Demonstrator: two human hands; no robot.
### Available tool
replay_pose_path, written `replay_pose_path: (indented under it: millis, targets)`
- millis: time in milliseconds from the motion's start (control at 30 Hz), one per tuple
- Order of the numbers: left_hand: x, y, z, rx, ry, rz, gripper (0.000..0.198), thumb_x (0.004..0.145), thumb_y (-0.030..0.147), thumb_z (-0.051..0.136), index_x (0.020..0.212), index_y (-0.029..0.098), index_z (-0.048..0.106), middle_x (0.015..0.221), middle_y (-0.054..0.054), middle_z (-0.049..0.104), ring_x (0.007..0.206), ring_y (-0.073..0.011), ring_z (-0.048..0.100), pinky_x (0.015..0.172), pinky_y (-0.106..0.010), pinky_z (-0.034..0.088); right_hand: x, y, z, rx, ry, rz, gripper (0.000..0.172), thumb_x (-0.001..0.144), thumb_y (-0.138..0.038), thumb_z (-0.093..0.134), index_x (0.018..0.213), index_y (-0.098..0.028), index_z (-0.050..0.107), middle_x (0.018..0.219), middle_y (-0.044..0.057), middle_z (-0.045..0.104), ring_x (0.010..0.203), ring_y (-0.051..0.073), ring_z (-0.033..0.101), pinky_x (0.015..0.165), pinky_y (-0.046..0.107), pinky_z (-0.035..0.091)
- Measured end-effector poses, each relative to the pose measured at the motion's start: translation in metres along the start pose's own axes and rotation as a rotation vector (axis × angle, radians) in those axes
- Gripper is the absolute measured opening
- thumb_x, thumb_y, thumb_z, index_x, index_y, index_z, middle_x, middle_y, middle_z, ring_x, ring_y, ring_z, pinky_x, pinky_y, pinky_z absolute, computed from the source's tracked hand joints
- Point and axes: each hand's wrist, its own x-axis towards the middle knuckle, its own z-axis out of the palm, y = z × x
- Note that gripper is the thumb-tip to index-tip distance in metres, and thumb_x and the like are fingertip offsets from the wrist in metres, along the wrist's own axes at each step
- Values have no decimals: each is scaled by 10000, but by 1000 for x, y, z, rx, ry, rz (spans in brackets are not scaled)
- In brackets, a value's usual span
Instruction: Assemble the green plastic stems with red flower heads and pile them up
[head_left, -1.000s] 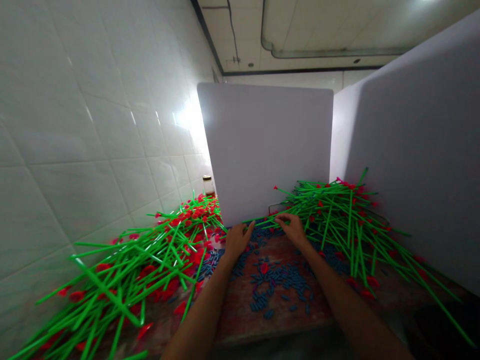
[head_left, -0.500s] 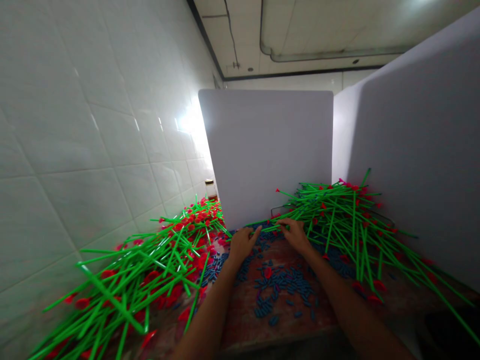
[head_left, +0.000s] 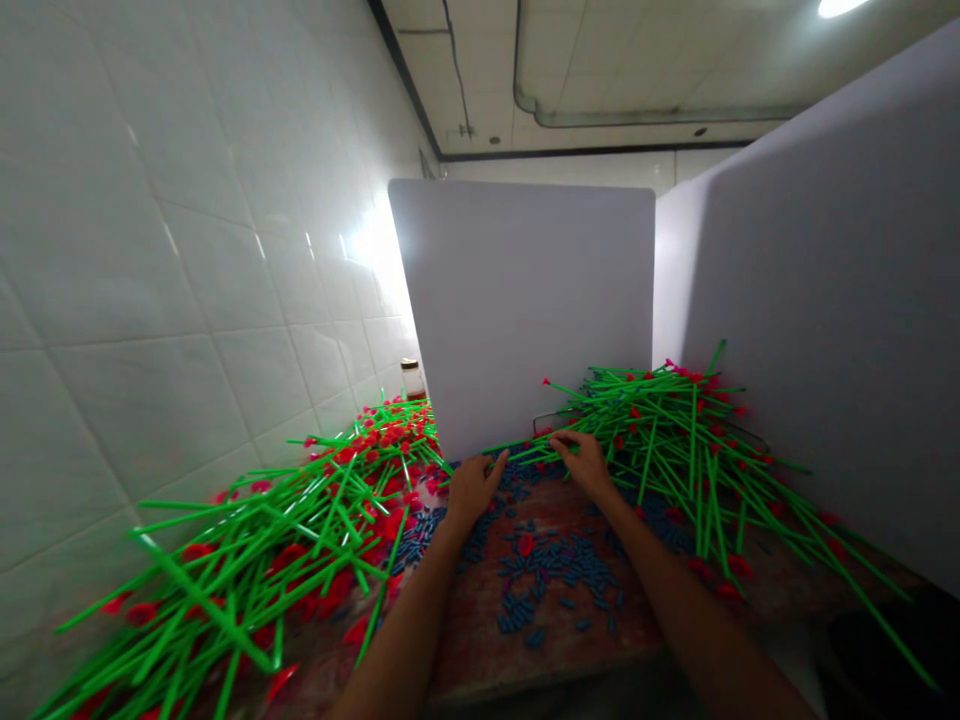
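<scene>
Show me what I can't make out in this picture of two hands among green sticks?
All in the head view:
- Left hand: its curled fingers are hidden behind the back of the hand.
- Right hand: too small and blurred to tell what its fingertips pinch, if anything.
- Jar: its base is hidden by the left heap of green sticks.
- That heap: its near end is cut off by the bottom edge.

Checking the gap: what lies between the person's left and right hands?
Green sticks and, lower in the head view, loose blue pieces.
</scene>
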Motion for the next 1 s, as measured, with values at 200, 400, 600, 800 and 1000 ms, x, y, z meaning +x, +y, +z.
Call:
replay_pose_path:
  millis: [200,400,600,800,1000]
  targets:
    - [0,1,0,-14,-7,7,607,897,597,230,664,168,590,686,-51,613,712,-162,553,637,-239,309,-1,0,2,58,-19,-10,213,760,-329,595,824,-163,714,841,67,717,810,219,655,795,352,499]
    - [-2,-2,1,-28,-16,-21,636,894,609,217,665,165,610,672,-53,614,684,-158,558,612,-237,294,-4,0,4,90,-65,-7,216,761,-323,593,837,-159,711,835,63,712,785,211,646,749,331,495]
    - [-4,-1,0,-35,-34,-38,632,895,606,231,671,159,618,664,-50,610,664,-151,552,604,-236,289,-2,6,7,153,-97,19,224,762,-338,590,795,-154,713,799,64,709,738,202,639,734,328,492]
    - [-3,-1,-1,-34,-39,-37,631,891,611,238,668,159,618,665,-46,609,674,-152,555,611,-232,297,0,7,9,283,-79,109,272,702,-405,642,768,-151,713,744,59,707,718,211,646,718,329,495]
    - [-1,0,-2,-16,8,6,593,900,590,248,676,168,601,682,-43,607,700,-151,550,626,-230,307,2,6,12,434,-48,236,283,639,-433,694,728,-165,719,686,40,701,667,187,624,661,292,468]
